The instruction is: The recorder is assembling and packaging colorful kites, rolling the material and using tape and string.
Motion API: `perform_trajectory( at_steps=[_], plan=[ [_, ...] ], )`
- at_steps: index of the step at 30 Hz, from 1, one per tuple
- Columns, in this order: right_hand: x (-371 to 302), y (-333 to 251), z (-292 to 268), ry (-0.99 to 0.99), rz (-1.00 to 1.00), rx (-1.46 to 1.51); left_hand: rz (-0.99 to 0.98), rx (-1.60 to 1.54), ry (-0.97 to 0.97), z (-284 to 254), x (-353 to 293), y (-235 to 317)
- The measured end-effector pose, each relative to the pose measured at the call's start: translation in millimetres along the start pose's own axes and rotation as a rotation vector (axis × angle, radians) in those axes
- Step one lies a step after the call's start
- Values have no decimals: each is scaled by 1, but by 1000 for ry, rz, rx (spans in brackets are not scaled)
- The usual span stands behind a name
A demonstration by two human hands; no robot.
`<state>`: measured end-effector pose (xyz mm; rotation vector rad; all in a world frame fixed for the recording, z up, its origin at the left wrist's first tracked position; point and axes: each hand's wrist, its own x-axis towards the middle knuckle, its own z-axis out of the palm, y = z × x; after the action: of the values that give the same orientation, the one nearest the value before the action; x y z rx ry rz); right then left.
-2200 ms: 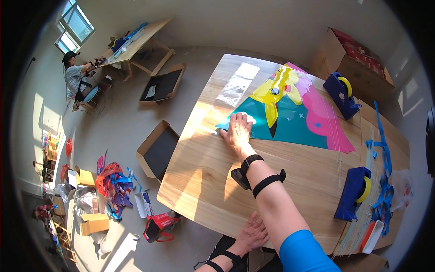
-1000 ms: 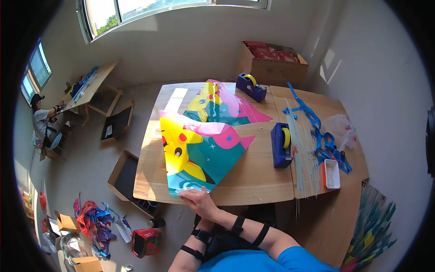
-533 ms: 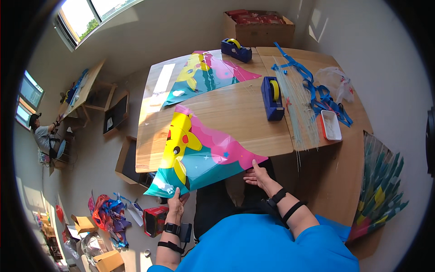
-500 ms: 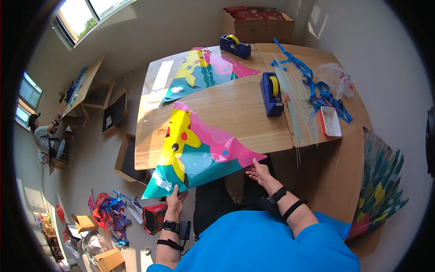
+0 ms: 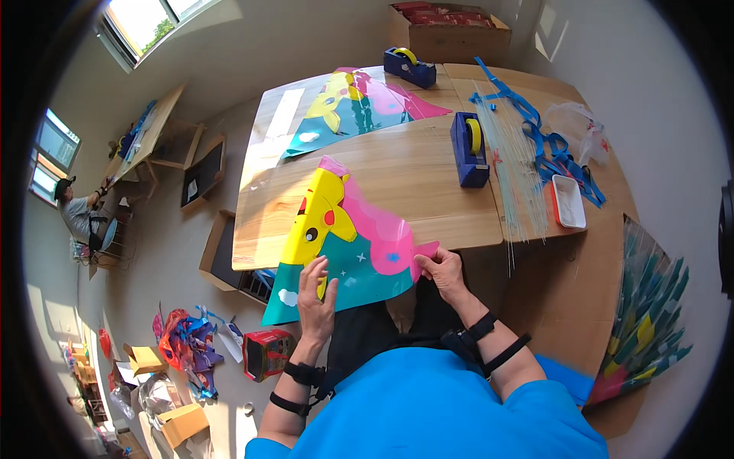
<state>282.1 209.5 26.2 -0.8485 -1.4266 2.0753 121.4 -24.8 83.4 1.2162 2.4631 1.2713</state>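
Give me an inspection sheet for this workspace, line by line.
Surface: wooden table, partly sunlit.
Job's things: colourful kite sheet held over the near table edge; second kite sheet flat at the far side.
Clutter: two blue tape dispensers, thin rods, blue ribbons, small tray.
Grippers: left hand and right hand both grip the sheet's lower edge.
Cables: nothing seen.
Surroundings: cardboard box, floor litter, another person far left.

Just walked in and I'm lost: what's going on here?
A person holds a colourful kite sheet over the near table edge, left hand on its lower part, right hand pinching its right corner. A second sheet lies flat farther back, with two blue tape dispensers and thin rods nearby.
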Motion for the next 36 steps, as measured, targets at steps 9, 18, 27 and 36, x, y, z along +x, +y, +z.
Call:
perform_trajectory(
  at_steps=[9, 18, 27, 36],
  plan=[
    [-6, -45, 47, -224, -9, -107, 13, -376, -390, 53, 61, 54],
    [-3, -44, 46, -240, -22, -123, -12, -483, -227, 52, 56, 51],
    [-7, -48, 60, -180, -86, -352, -214, -583, -55, 60, 56, 36],
    [17, -29, 39, 124, -225, -302, -417, -870, -26, 31, 47, 9]
  ],
)
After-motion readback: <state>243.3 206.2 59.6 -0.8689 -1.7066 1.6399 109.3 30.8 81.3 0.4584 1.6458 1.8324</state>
